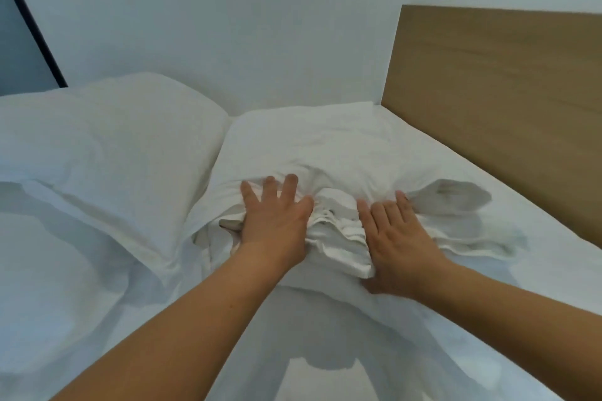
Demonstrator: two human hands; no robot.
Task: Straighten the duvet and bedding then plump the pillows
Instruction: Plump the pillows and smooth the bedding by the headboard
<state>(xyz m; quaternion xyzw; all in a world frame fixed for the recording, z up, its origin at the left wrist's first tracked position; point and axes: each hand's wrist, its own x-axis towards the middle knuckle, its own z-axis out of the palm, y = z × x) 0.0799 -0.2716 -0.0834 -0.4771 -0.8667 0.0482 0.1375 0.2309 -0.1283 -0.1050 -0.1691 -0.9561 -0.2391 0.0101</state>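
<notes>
- Hands first: left hand lies flat, fingers straight and spread, palm pressing down on the near end of the pillow; nothing is gripped.
- Right hand also flat, fingers straight and close together, pressing the same end from the other side; thumb tucked low against the cloth, holding nothing.
- Between the two palms the loose open end of the pillowcase is bunched into ridged folds, squeezed from both sides.
- Pillow sits toward the head of the bed, its far corner close to the wooden headboard, lying on the sheet.
- Second pillow lies just beside it, toward the left edge of the bed, touching or nearly so; cannot tell which.
- Handling, judged: pillow is light, soft and springy, and dents under flat pressure. Cotton case is limp and slides over the filling, so it bunches easily.
- Best hold, judged: take the two short ends or corners, gripping filling as well as case, not the loose flap alone.
- Duvet rumpled at the near left.
</notes>
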